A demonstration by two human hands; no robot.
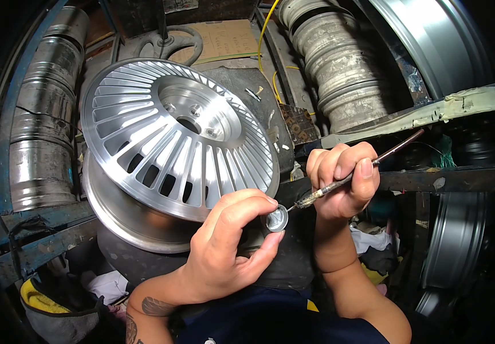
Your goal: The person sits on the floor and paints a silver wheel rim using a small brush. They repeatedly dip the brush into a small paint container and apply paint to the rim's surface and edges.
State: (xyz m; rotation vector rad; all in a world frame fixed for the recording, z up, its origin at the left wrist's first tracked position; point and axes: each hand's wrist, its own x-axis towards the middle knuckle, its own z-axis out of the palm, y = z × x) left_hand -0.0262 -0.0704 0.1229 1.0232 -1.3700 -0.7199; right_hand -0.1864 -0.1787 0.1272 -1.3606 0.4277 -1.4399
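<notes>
Between the thumb and fingers of my left hand [230, 238] is a small round cap [277, 219], its hollow side up, with silvery paint inside. My right hand [346, 178] grips a thin paintbrush [393, 148]; pale residue crusts its lower part. The brush's fine tip reaches the cap's right edge, and I cannot tell whether it touches. Just beyond my left hand lies a large silver multi-spoke wheel rim [173, 132], face up and tilted. Dark openings show between some of its near spokes.
Stacked metal rims stand at left [44, 126] and at upper right [339, 69]. A steering wheel [187, 43] lies at the back near cardboard [224, 37]. More rims [454, 241] sit below a rack bar at right. A grey bag [58, 309] is at lower left.
</notes>
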